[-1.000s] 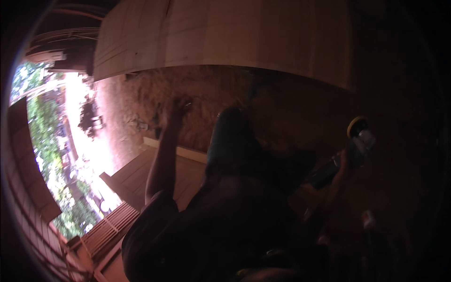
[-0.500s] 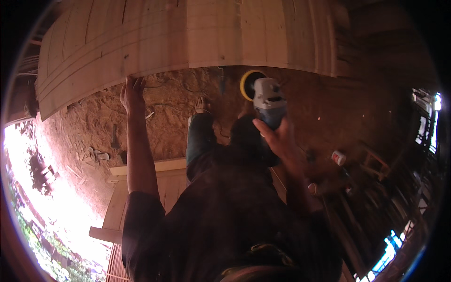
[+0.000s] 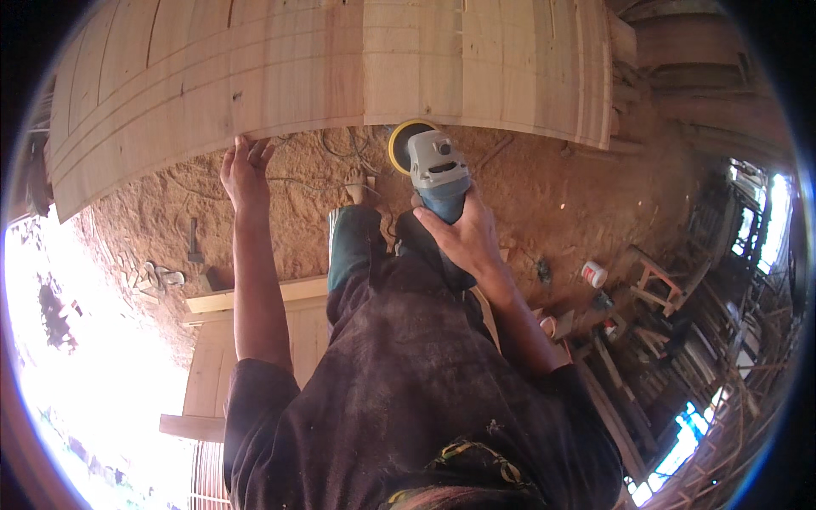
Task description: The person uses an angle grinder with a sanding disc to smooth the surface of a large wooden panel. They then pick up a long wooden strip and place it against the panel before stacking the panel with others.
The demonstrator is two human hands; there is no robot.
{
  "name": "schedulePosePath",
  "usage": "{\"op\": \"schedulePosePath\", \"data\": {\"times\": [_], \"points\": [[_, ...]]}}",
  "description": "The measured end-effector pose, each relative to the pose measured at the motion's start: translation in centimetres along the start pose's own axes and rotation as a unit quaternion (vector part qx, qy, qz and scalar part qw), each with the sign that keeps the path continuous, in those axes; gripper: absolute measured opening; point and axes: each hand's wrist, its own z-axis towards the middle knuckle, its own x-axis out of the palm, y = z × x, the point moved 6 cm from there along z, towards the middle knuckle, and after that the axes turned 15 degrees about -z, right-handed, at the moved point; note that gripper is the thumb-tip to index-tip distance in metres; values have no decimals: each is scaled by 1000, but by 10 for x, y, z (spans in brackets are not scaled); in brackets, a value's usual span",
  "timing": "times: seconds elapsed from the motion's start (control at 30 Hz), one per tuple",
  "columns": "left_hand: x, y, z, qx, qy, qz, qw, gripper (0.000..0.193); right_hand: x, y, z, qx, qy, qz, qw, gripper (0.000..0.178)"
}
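In my right hand (image 3: pixel 466 234) is an angle grinder (image 3: pixel 440 174) with a grey head and a blue body, my fingers wrapped round the body. Its round pad (image 3: pixel 409 146) has a yellow rim and a dark face. The pad is beside the near edge of a wide wooden panel (image 3: pixel 408 68); whether they touch I cannot tell. Farther left along that edge is my left hand (image 3: pixel 248 174), its fingers slightly bent and apart, with the fingertips at the wood. It holds no tool.
Below the panel lies sandy brown ground with cables (image 3: pixel 297 183) and a hammer-like tool (image 3: pixel 195 240). Boards (image 3: pixel 255 297) lie by my left arm. To the right are a white container (image 3: pixel 594 273), a small wooden frame (image 3: pixel 659 285) and piled timber. My bare foot (image 3: pixel 357 185) stands near the panel.
The grinder in my right hand has moved left along the panel's near edge. My left hand stays at the edge, its fingers slightly shifted. The picture has become brighter.
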Motion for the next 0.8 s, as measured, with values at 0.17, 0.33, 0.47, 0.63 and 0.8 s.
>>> {"op": "schedulePosePath", "data": {"times": [0.17, 0.33, 0.47, 0.63, 0.8], "points": [[0, -1, -3, -2, -1, 16, 1000, 25, 0, 8, 0, -24, -33, -12, 999, 64], [2, -4, -5, 1, -6, 22, 1000, 28, 3, 3, 1, -18, -47, -27, 998, 62], [0, -5, -3, -2, -7, 31, 999, 32, 5, -3, 1, -23, -63, -43, 997, 61], [-1, -5, -1, 7, -8, 32, 999, 35, -2, -15, 2, 9, -66, -45, 997, 62], [-3, -4, 2, 5, -13, 24, 1000, 34, -12, -26, 0, 43, -67, -54, 995, 64]]}}
